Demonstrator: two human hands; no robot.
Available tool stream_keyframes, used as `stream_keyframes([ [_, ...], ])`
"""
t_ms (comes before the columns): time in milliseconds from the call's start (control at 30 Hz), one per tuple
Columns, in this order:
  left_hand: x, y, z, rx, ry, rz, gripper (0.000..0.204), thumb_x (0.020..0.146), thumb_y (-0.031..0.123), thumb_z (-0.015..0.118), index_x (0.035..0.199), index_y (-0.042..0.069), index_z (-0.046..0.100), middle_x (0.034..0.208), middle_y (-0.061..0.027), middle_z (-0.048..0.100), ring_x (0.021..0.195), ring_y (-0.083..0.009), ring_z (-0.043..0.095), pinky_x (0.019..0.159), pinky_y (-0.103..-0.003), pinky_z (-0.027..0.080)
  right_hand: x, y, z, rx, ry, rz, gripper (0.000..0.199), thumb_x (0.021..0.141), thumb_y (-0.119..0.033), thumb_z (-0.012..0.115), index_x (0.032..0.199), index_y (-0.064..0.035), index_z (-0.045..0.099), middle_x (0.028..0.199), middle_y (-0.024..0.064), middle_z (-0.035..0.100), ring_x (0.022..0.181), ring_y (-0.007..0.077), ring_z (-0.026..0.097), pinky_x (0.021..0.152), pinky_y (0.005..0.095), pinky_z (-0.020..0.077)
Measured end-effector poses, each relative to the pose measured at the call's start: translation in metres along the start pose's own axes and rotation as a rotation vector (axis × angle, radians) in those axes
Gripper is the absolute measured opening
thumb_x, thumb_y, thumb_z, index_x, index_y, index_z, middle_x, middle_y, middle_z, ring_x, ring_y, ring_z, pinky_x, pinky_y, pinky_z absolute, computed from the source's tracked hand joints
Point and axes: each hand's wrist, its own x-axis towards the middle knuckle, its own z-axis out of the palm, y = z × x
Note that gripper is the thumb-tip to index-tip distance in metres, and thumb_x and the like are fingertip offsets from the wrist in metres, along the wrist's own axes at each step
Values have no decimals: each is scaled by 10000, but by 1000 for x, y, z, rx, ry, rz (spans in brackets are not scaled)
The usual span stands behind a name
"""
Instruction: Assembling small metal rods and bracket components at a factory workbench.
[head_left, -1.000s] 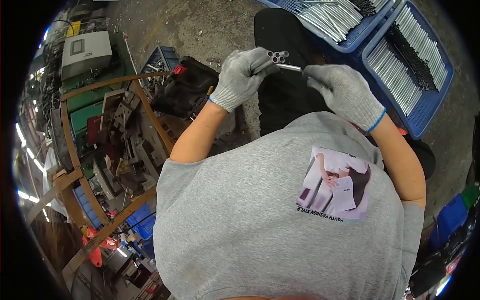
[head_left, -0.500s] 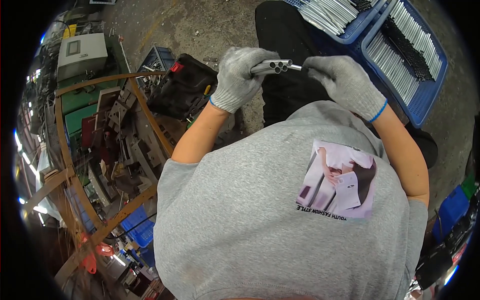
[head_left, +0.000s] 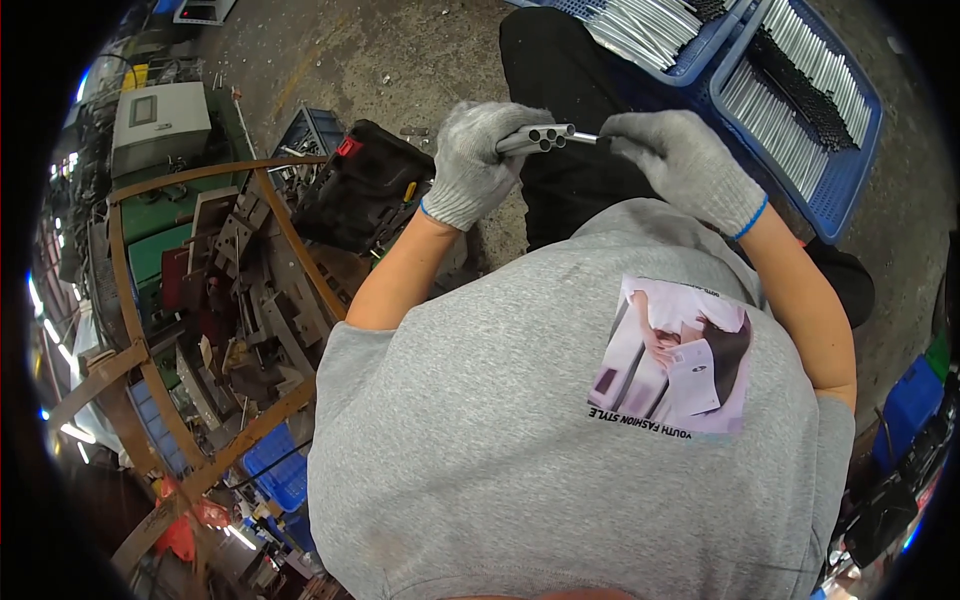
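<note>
My left hand (head_left: 478, 155), in a grey knitted glove, is closed around a small bundle of grey metal tubes (head_left: 535, 140). Their open round ends point to the right. My gloved right hand (head_left: 685, 162) pinches a thin silver rod (head_left: 584, 138), with a dark part showing at the fingertips. This rod runs left to the tube ends; whether its tip is inside one of them I cannot tell. Both hands are held in front of my body, over my dark-trousered leg.
Two blue plastic baskets (head_left: 846, 205) at the far right hold many silver rods with black ends. To the left lie a black open tool case (head_left: 365, 190) and a rusty metal frame (head_left: 190, 330) around metal parts. Beyond stands a grey-white box (head_left: 165, 118).
The tube bundle has shifted slightly left and its ends sit more evenly together. My right hand has moved a little left along with the rod. Both hands keep their grip.
</note>
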Motion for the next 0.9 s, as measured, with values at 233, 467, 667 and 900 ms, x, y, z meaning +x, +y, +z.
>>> stream_keyframes([
  [233, -2, -1, 2, 15, -49, -32, 288, 752, 11, 691, 1025, 96, 729, 936, -92, 728, 896, -288, 688, 810, -382, 484, -8, -8, -2, 105, -16, 22, 259, 945, -131, 643, 1156, 11, 694, 928, 183, 732, 773, 243, 704, 748, 339, 550],
  [467, 7, 5, -5, -131, -342, -289, 197, 888, 101, 688, 1078, 49, 694, 939, -123, 722, 885, -304, 683, 789, -382, 510, -8, 2, -10, -136, 12, -24, 260, 949, -131, 635, 1156, 14, 698, 968, 195, 733, 814, 260, 720, 776, 362, 560],
  [667, 7, 5, -3, -209, -338, -347, 209, 957, 160, 661, 1123, 35, 684, 931, -101, 729, 826, -212, 679, 743, -338, 523, -17, -3, -18, -88, 86, -31, 259, 947, -142, 640, 1150, 5, 706, 981, 190, 736, 827, 264, 722, 799, 359, 566],
  [900, 7, 2, 1, -355, -429, -448, 272, 926, 289, 713, 1122, 100, 713, 909, -118, 737, 809, -266, 709, 741, -377, 549, -22, -5, -13, -110, 126, -68, 256, 944, -151, 646, 1146, -8, 713, 1013, 179, 737, 872, 272, 722, 821, 364, 565],
])
